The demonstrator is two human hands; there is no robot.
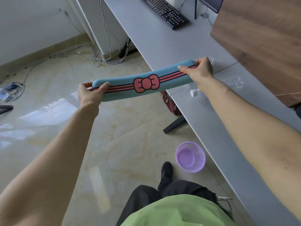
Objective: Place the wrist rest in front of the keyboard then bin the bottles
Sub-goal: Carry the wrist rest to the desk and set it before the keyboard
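A long blue wrist rest [123,79] with red stripes and a red bow is held in the air beside the desk's edge. My left hand [91,93] grips its left end and my right hand [199,69] grips its right end. The black keyboard [164,11] lies far up the grey desk [154,38]. Clear plastic bottles lie on the desk behind my right arm: one with a white cap [194,92], another [238,82] further right, and a third [211,59] just past my right hand. A purple mesh bin [190,156] stands on the floor by the desk.
A wooden panel [263,43] stands on the desk at right. Monitor legs and cables sit near the keyboard. Loose cables [97,57] trail over the tiled floor at left. A dark red bag [170,103] lies under the desk. My foot [167,170] is beside the bin.
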